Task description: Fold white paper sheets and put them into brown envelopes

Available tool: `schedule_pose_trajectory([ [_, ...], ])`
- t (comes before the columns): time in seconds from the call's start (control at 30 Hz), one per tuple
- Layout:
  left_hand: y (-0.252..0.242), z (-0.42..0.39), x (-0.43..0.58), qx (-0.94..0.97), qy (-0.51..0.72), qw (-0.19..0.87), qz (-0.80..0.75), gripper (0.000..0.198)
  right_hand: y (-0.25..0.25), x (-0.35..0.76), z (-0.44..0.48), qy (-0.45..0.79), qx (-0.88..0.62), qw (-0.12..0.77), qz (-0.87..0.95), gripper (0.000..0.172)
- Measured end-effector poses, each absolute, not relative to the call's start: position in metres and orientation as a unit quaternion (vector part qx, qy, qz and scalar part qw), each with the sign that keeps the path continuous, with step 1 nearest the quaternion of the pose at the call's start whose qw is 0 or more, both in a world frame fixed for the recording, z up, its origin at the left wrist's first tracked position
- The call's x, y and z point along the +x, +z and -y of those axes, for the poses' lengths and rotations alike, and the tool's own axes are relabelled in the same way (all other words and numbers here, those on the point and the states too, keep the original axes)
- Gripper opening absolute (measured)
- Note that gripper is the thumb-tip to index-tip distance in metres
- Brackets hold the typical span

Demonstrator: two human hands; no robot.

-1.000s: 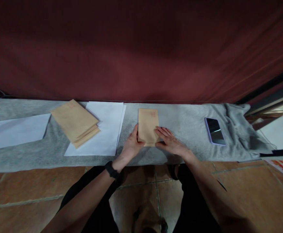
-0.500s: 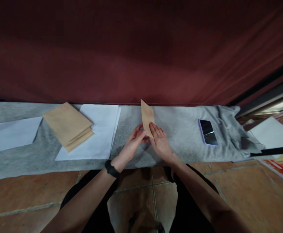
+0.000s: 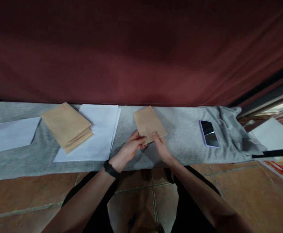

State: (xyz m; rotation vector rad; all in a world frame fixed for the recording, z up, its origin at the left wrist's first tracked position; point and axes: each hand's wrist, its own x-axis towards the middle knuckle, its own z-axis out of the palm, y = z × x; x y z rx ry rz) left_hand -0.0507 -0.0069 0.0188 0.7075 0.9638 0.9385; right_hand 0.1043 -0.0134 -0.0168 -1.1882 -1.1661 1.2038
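Observation:
A brown envelope (image 3: 148, 123) is held just above the grey cloth (image 3: 180, 129) in the middle of the view, turned at a slant. My left hand (image 3: 130, 149) pinches its near left corner. My right hand (image 3: 161, 148) grips its near edge from the right. A black band is on my left wrist.
A stack of brown envelopes (image 3: 65, 126) lies to the left, partly on white sheets (image 3: 100, 136). Another white sheet (image 3: 10, 134) is at the far left. A phone (image 3: 208, 132) lies to the right on the cloth. A dark red curtain hangs behind; tiled floor is below.
The envelope lay flat under both hands, was lifted on edge, and is now turned over and held slanted by its near end.

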Motion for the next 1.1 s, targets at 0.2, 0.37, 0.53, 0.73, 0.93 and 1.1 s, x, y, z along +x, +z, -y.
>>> schedule_pose_trajectory([
  [0.2, 0.014, 0.001, -0.072, 0.419, 0.331, 0.688, -0.491, 0.05, -0.024, 0.146, -0.014, 0.386, -0.611, 0.493, 0.485, 0.064],
  [0.37, 0.004, -0.004, -0.076, 0.455, 0.288, 0.655, -0.529, 0.063, -0.027, 0.154, -0.023, 0.276, -0.566, 0.34, 0.698, 0.057],
  [0.53, 0.003, -0.005, -0.075, 0.52, 0.246, 0.572, -0.584, 0.063, -0.029, 0.146, -0.025, 0.137, -0.552, 0.158, 0.807, 0.062],
  [0.73, 0.02, 0.001, -0.071, 0.635, 0.148, 0.399, -0.644, 0.083, -0.031, 0.144, -0.046, 0.077, -0.574, 0.111, 0.808, 0.065],
  [0.93, 0.036, 0.008, -0.065, 0.712, -0.012, 0.226, -0.665, 0.058, -0.032, 0.137, -0.061, 0.061, -0.597, 0.104, 0.793, 0.067],
  [1.1, 0.035, 0.008, -0.063, 0.746, -0.007, 0.156, -0.648, 0.039, -0.028, 0.136, -0.057, 0.062, -0.598, 0.099, 0.793, 0.068],
])
